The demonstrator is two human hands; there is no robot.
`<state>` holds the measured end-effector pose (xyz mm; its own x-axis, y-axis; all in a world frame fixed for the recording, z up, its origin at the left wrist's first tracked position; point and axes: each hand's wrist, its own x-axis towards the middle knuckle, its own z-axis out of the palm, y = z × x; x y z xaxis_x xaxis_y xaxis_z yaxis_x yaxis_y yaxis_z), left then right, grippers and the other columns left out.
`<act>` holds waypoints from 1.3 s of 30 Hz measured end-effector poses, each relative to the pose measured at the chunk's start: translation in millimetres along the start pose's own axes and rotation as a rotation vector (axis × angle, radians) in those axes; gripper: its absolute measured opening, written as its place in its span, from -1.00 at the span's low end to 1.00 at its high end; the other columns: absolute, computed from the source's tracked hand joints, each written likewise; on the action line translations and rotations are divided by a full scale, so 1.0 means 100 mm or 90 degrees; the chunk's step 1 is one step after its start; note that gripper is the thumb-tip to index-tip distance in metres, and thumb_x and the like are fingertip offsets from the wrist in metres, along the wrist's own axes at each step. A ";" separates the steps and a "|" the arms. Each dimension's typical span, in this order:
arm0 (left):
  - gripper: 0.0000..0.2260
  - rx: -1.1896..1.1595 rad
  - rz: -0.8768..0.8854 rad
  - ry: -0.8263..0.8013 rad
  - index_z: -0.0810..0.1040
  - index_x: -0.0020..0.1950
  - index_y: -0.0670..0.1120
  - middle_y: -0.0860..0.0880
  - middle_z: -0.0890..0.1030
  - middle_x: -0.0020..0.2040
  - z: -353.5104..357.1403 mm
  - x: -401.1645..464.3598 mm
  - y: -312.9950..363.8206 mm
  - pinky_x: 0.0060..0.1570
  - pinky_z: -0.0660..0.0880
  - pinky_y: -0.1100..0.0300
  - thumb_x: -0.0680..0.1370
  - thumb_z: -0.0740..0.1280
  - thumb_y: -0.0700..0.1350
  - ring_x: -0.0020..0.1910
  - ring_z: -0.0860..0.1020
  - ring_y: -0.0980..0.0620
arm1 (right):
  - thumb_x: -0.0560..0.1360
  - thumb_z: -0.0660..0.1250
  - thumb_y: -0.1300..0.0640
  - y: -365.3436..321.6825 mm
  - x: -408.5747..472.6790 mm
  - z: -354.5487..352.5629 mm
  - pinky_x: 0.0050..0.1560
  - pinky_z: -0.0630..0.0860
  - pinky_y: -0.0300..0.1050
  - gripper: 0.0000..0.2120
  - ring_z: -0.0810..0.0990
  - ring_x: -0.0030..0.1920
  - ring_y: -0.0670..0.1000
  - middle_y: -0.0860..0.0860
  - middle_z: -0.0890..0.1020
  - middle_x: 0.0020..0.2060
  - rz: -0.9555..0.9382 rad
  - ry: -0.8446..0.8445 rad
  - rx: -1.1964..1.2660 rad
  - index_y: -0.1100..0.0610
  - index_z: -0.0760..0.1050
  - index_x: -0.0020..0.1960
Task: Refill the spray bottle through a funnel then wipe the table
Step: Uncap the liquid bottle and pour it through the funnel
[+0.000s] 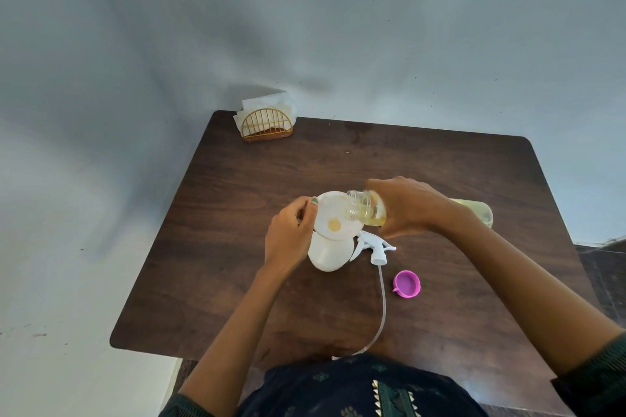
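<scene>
A white plastic spray bottle (328,256) stands upright near the middle of the dark brown wooden table (237,281), with a wide translucent white funnel (333,215) seated in its open neck. The left hand (291,234) curls its fingers and thumb around the funnel's left rim, gripping it. The right hand (410,206) is wrapped around a clear plastic refill bottle (367,208) of pale yellow liquid, tipped almost flat with its threaded open mouth over the funnel's right edge; a small pool of yellowish liquid sits at the funnel's bottom. The far end of the refill bottle shows beyond the right wrist. Just right of the spray bottle lies the white trigger spray head (371,249) on its side, its thin clear dip tube (381,315) trailing toward the near table edge. A round magenta plastic cap (406,284) rests open side up, near the spray head. At the far left corner of the table stands a gold wire napkin holder (267,127) filled with white paper napkins (267,103).
</scene>
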<state>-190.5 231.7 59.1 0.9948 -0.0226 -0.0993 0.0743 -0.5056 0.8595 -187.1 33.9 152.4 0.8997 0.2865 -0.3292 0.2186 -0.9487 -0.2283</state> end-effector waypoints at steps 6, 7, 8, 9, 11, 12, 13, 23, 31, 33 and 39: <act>-0.75 -0.014 -0.004 -0.002 0.54 -0.12 0.13 0.00 0.57 -0.31 0.01 0.00 -0.02 -0.26 0.45 0.02 0.55 0.11 0.14 -0.32 0.50 0.05 | 0.30 0.49 0.09 -0.02 -0.01 -0.02 -0.40 0.19 -0.30 -0.53 0.45 -0.20 -0.01 -0.08 0.46 -0.17 0.002 -0.001 -0.008 0.05 0.36 0.13; -0.76 -0.012 -0.005 -0.002 0.54 -0.14 0.16 0.01 0.57 -0.31 0.01 0.01 -0.02 -0.25 0.46 0.00 0.55 0.10 0.15 -0.31 0.51 0.05 | 0.31 0.49 0.09 -0.02 -0.01 -0.03 -0.40 0.19 -0.31 -0.52 0.44 -0.19 -0.02 -0.09 0.46 -0.17 0.002 -0.002 -0.007 0.05 0.36 0.14; -0.77 -0.010 -0.005 -0.002 0.52 -0.17 0.19 0.01 0.57 -0.31 0.01 0.01 -0.02 -0.26 0.46 0.00 0.55 0.11 0.14 -0.31 0.51 0.05 | 0.31 0.49 0.09 -0.03 -0.01 -0.03 -0.40 0.18 -0.31 -0.52 0.44 -0.19 -0.02 -0.09 0.45 -0.17 0.002 -0.003 -0.008 0.05 0.36 0.14; -0.77 -0.008 -0.006 -0.002 0.51 -0.20 0.22 0.00 0.57 -0.30 0.01 0.01 -0.01 -0.26 0.46 0.01 0.56 0.11 0.14 -0.32 0.51 0.06 | 0.31 0.49 0.09 -0.03 -0.02 -0.04 -0.40 0.18 -0.31 -0.52 0.43 -0.20 -0.03 -0.09 0.44 -0.17 0.003 -0.003 -0.009 0.05 0.36 0.14; -0.77 -0.005 -0.006 -0.002 0.49 -0.23 0.25 0.00 0.58 -0.28 0.01 0.00 -0.01 -0.24 0.49 -0.02 0.56 0.11 0.13 -0.29 0.53 0.03 | 0.30 0.49 0.09 -0.03 -0.03 -0.05 -0.41 0.18 -0.30 -0.52 0.43 -0.21 -0.02 -0.09 0.44 -0.19 0.005 -0.001 -0.012 0.04 0.36 0.14; -0.77 -0.005 -0.005 -0.003 0.49 -0.22 0.25 0.00 0.59 -0.28 0.01 0.00 -0.01 -0.22 0.50 -0.03 0.56 0.11 0.13 -0.27 0.54 0.02 | 0.30 0.48 0.09 -0.03 -0.03 -0.05 -0.41 0.18 -0.30 -0.53 0.43 -0.21 -0.02 -0.09 0.43 -0.20 0.006 0.000 -0.013 0.04 0.36 0.13; -0.77 -0.005 -0.004 -0.003 0.50 -0.22 0.23 0.00 0.58 -0.29 0.01 0.00 0.00 -0.23 0.50 -0.01 0.56 0.11 0.13 -0.28 0.53 0.02 | 0.30 0.48 0.10 -0.03 -0.03 -0.05 -0.42 0.18 -0.29 -0.53 0.43 -0.21 -0.01 -0.09 0.43 -0.20 0.006 0.000 -0.013 0.05 0.36 0.13; -0.77 0.002 0.003 0.003 0.48 -0.24 0.30 -0.01 0.59 -0.28 0.01 0.01 0.00 -0.20 0.54 -0.09 0.56 0.12 0.13 -0.25 0.56 -0.02 | 0.31 0.49 0.10 -0.04 -0.03 -0.06 -0.41 0.18 -0.31 -0.52 0.43 -0.22 -0.02 -0.09 0.43 -0.19 0.003 -0.003 -0.004 0.06 0.36 0.15; -0.73 -0.008 0.000 0.001 0.53 -0.14 0.08 -0.06 0.55 -0.31 0.01 0.01 -0.02 -0.31 0.42 0.02 0.55 0.11 0.15 -0.37 0.46 0.03 | 0.31 0.48 0.09 -0.04 -0.02 -0.06 -0.42 0.17 -0.31 -0.53 0.42 -0.22 -0.02 -0.09 0.44 -0.19 0.002 -0.004 -0.014 0.04 0.36 0.14; -0.70 -0.015 0.001 -0.002 0.54 -0.15 0.03 -0.08 0.53 -0.34 0.00 0.01 -0.02 -0.32 0.34 0.09 0.55 0.10 0.15 -0.40 0.40 0.08 | 0.31 0.48 0.10 -0.04 -0.02 -0.07 -0.42 0.17 -0.30 -0.54 0.42 -0.22 -0.03 -0.11 0.42 -0.21 0.004 -0.005 -0.014 0.03 0.35 0.12; -0.68 -0.018 0.000 -0.002 0.55 -0.14 0.01 -0.09 0.55 -0.31 0.00 0.01 -0.03 -0.31 0.35 0.08 0.54 0.10 0.15 -0.37 0.43 0.08 | 0.31 0.49 0.08 -0.04 -0.02 -0.06 -0.42 0.17 -0.32 -0.52 0.42 -0.21 -0.03 -0.11 0.42 -0.19 0.000 -0.004 -0.015 0.05 0.36 0.14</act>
<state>-189.8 233.0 56.7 0.9945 -0.0258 -0.1015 0.0767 -0.4810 0.8734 -187.1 36.1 159.3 0.8972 0.2869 -0.3357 0.2272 -0.9518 -0.2061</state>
